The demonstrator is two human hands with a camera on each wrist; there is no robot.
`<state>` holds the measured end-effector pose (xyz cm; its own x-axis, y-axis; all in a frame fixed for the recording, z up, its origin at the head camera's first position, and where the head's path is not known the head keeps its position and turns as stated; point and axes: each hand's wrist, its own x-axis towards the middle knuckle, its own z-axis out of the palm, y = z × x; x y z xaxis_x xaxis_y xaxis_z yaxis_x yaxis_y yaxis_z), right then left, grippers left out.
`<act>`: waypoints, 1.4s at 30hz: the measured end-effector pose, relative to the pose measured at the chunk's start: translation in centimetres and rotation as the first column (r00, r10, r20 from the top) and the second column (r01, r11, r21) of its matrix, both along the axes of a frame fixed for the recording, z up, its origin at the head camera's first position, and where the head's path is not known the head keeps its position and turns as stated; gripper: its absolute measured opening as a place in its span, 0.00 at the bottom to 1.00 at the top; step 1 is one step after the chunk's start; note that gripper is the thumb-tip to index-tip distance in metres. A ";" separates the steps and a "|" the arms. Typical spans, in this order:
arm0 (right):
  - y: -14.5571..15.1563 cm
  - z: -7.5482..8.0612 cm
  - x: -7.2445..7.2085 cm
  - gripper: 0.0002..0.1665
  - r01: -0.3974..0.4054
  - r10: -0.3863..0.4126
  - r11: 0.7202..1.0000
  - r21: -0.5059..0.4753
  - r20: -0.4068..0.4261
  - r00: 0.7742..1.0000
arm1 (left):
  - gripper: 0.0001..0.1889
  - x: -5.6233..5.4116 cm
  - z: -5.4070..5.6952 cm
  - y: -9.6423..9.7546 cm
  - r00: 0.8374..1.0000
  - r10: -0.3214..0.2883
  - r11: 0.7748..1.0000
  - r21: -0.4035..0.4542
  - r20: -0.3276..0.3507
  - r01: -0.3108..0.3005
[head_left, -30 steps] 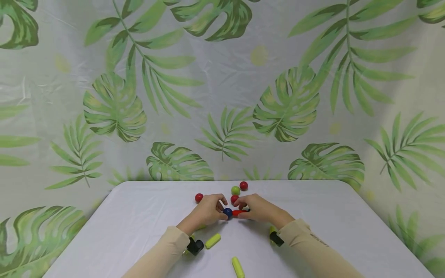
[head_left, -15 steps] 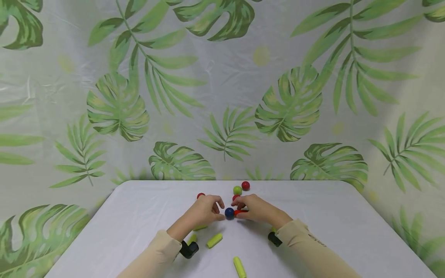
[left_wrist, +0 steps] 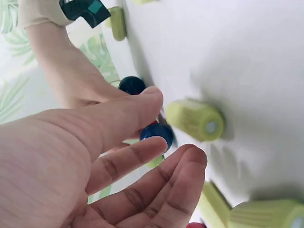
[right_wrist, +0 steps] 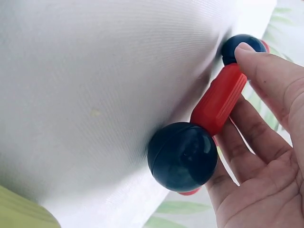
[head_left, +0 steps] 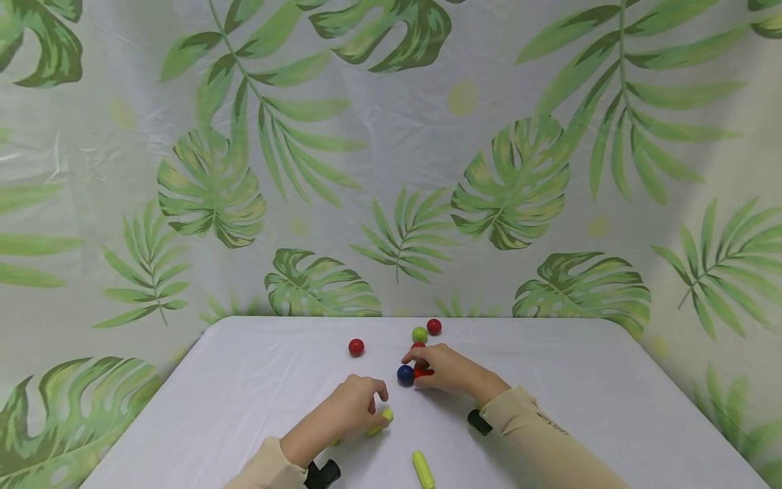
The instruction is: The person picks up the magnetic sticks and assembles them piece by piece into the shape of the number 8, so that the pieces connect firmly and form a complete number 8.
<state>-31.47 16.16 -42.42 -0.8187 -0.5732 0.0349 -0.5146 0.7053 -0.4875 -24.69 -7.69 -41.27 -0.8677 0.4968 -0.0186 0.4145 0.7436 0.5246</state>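
My right hand (head_left: 451,370) holds a magnetic-toy-like piece: a ribbed red rod (right_wrist: 219,99) with a dark blue ball (right_wrist: 182,156) at its near end and another dark blue ball (right_wrist: 232,46) at its far end. Its thumb presses the far ball, while the fingers lie behind the rod. My left hand (head_left: 349,409) hovers lower left over the table, thumb and fingers apart. Close to its fingertips lies a yellow-green rod (left_wrist: 194,119) with a silvery dot in its end; nothing sits in the grasp. In the head view the hand partly hides that rod.
Behind the hands sit a red ball (head_left: 356,347), a green ball (head_left: 419,334) and another red ball (head_left: 434,327); a further red one is half hidden by the right hand. A yellow-green rod (head_left: 423,469) lies near the front. Leaf-patterned cloth (head_left: 397,170) hangs behind the table.
My left hand has left the blue ball and moved down and toward me, over a yellow-green rod. My right hand keeps its hold on the red rod and balls.
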 end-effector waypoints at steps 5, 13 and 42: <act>-0.1 0.0 0.0 0.25 0.007 -0.007 0.999 0.033 -0.026 1.000 | 0.14 -0.7 -2.9 -0.7 0.998 -0.029 0.999 -0.031 -0.050 0.028; -0.3 -0.1 -0.1 0.24 -0.014 0.015 0.999 0.036 -0.050 0.999 | 0.12 0.9 -1.8 -0.1 0.999 0.021 1.000 0.015 -0.031 -0.021; -0.4 -0.6 -0.4 0.20 -0.025 0.030 0.999 0.048 -0.117 0.993 | 0.09 0.8 -2.0 2.1 0.989 0.150 0.975 0.170 -0.020 -0.144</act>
